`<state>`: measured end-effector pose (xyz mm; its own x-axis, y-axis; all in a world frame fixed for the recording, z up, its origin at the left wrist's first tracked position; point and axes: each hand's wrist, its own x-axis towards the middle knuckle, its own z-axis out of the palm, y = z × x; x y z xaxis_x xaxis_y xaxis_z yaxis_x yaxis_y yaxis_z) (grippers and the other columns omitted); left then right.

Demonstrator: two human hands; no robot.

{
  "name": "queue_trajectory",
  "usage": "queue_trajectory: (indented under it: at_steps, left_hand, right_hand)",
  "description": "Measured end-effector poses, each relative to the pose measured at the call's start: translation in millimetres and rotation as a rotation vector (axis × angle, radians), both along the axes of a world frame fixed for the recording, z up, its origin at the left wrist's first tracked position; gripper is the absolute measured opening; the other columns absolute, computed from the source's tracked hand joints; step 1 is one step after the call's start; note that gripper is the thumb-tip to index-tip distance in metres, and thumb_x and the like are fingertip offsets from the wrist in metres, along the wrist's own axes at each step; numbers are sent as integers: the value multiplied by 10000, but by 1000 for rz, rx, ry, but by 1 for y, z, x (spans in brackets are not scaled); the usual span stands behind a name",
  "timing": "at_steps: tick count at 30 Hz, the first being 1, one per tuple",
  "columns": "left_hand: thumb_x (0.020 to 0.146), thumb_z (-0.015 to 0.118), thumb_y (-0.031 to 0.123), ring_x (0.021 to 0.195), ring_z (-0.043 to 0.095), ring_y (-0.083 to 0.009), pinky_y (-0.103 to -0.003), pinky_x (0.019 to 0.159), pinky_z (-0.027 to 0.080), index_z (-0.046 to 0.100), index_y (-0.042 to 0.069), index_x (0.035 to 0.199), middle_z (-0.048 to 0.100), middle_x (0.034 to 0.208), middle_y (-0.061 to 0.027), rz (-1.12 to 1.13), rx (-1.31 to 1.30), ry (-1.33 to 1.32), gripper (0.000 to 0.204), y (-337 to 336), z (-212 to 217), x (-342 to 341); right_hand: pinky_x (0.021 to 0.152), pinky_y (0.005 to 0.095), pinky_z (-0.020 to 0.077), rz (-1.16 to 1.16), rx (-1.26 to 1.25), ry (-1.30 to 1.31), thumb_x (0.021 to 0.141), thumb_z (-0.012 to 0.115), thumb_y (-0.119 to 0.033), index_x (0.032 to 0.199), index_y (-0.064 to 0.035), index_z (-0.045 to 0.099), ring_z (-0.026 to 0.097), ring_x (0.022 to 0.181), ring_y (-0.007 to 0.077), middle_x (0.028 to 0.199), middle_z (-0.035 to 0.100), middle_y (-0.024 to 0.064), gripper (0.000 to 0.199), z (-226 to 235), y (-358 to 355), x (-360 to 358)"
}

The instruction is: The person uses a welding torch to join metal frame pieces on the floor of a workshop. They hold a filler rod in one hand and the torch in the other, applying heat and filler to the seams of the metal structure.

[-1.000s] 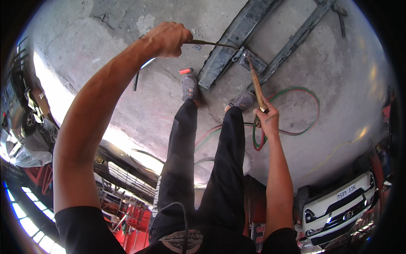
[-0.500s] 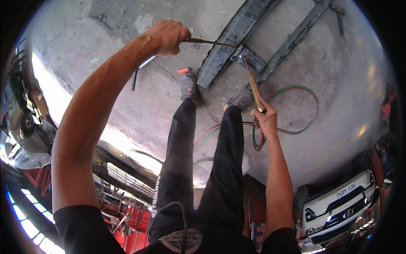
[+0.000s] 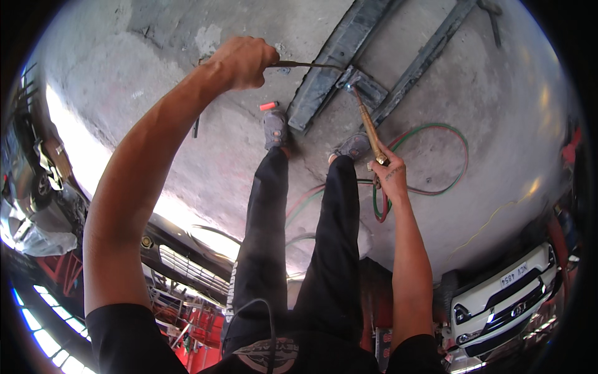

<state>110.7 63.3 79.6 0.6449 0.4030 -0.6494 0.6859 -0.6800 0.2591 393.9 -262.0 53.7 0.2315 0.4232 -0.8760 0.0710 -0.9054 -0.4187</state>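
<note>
My left hand (image 3: 246, 62) is closed around a thin, dark metal rod or shafted tool (image 3: 305, 64); its exact kind is unclear. The far end reaches a small metal plate (image 3: 369, 91), which lies between a wide steel beam (image 3: 329, 70) and a narrower steel bar (image 3: 427, 56). In my right hand (image 3: 392, 177) is a brass gas torch (image 3: 369, 126), gripped near its valve end. Its tip points at the plate's near-left corner, where a small bluish-white glow shows. Red and green hoses (image 3: 462, 146) loop over the floor beside this hand.
A red lighter-like object (image 3: 269, 106) lies near my left shoe (image 3: 275, 129); my right shoe (image 3: 353, 146) is close to the narrow bar. A dark tool (image 3: 495, 25) rests at the far right. Vehicles, including a white one (image 3: 504, 299), stand behind me.
My left hand and its rod have dipped slightly nearer. The torch tip has shifted slightly left, remaining at the plate, and the view has tilted a little.
</note>
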Motion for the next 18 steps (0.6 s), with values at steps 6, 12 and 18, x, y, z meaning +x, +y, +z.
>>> queue_trajectory:
  at_steps: [6, 12, 18]
  left_hand:
    - [732, 668, -58, 916, 739, -374, -463, 832, 583, 767, 56, 1037, 755, 921, -182, 79, -16, 21, 339, -27, 21, 11]
    - [839, 690, 87, 915, 764, -352, -439, 817, 612, 764, 25, 1008, 749, 1007, -189, 170, -9, 9, 195, -106, 38, 27]
    - [836, 669, 37, 836, 760, -348, -413, 703, 622, 613, -91, 1121, 667, 1025, -229, 323, -65, 43, 318, -200, 53, 75]
  right_hand:
    - [427, 288, 463, -6, 4, -13, 873, 694, 5, 1493, -84, 593, 566, 488, 97, 766, 647, 28, 634, 5, 4, -3]
    - [422, 292, 466, 2, 27, -15, 877, 702, 7, 1491, -91, 596, 573, 494, 103, 804, 661, 43, 630, 3, 1, 0]
    - [452, 289, 470, 44, 83, -44, 871, 718, 18, 1491, -109, 603, 567, 515, 87, 824, 666, 37, 643, -9, -14, 3]
